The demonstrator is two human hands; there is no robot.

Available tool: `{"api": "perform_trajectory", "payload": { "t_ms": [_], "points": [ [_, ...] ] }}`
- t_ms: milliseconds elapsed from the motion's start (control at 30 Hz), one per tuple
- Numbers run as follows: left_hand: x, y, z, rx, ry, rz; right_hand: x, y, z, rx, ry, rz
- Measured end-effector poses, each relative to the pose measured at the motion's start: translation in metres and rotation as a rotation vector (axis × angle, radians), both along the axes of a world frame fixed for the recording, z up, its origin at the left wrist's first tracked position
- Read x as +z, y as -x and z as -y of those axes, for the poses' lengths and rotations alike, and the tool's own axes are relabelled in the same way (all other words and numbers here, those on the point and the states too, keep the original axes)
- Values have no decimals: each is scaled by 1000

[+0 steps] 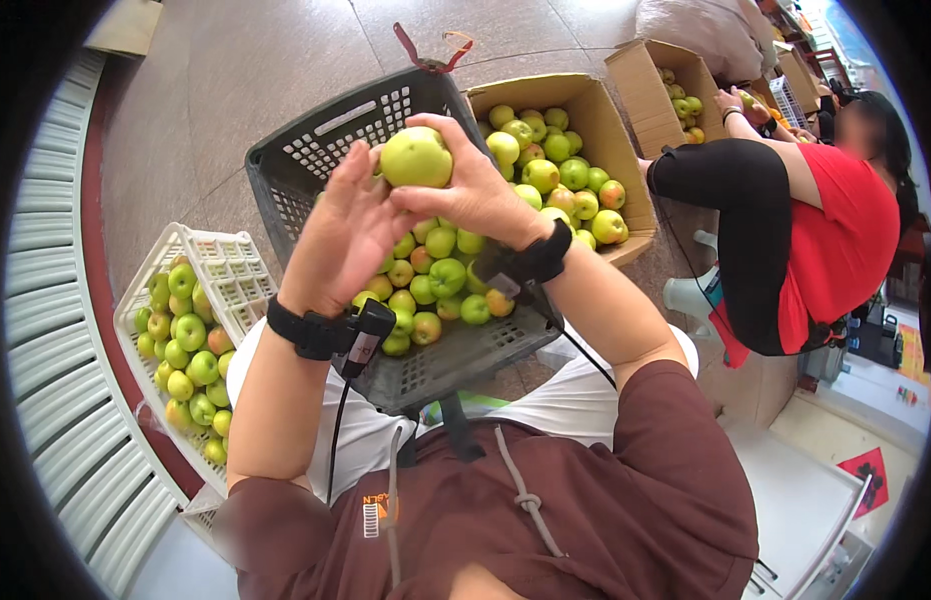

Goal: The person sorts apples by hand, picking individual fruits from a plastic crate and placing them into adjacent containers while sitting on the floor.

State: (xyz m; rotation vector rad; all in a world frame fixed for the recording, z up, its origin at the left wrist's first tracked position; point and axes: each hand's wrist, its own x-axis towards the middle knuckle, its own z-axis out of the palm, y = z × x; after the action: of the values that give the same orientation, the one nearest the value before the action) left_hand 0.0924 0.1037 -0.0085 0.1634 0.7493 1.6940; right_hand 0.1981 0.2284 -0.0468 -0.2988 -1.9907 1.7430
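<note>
A yellow-green apple [416, 157] is held up above the black crate, with my right hand [472, 185] closed around it, fingers over the top and thumb below. Close against its left side, my left hand [337, 228] has its palm turned up and its fingers stretched out. A small bit of green shows behind those fingers; what it is I cannot make out. Under both hands, the black plastic crate [320, 128] holds many green and blushed apples [447, 277] in its near part. Each of my wrists wears a black strap with a small device and cable.
An open cardboard box [625, 165] of apples touches the crate's right side. At left stands a white plastic crate [247, 262] of apples beside a slatted bench [60, 290]. Red-handled clippers [432, 62] rest at the black crate's far edge. A person in red [845, 240] sits at right by another apple box [637, 95].
</note>
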Motion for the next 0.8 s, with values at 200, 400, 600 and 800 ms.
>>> {"api": "perform_trajectory", "payload": {
  "t_ms": [200,400,600,800],
  "points": [
    [8,4,4,-80,49,-24,-8,-34,-74,-253,485,198],
    [14,13,4,39,44,-47,-112,-84,-128,-473,330,616],
    [16,18,5,53,24,-36,-177,-100,-147,-507,216,715],
    [12,35,23,131,2,-76,-118,-78,-111,-591,317,779]
  ]
}}
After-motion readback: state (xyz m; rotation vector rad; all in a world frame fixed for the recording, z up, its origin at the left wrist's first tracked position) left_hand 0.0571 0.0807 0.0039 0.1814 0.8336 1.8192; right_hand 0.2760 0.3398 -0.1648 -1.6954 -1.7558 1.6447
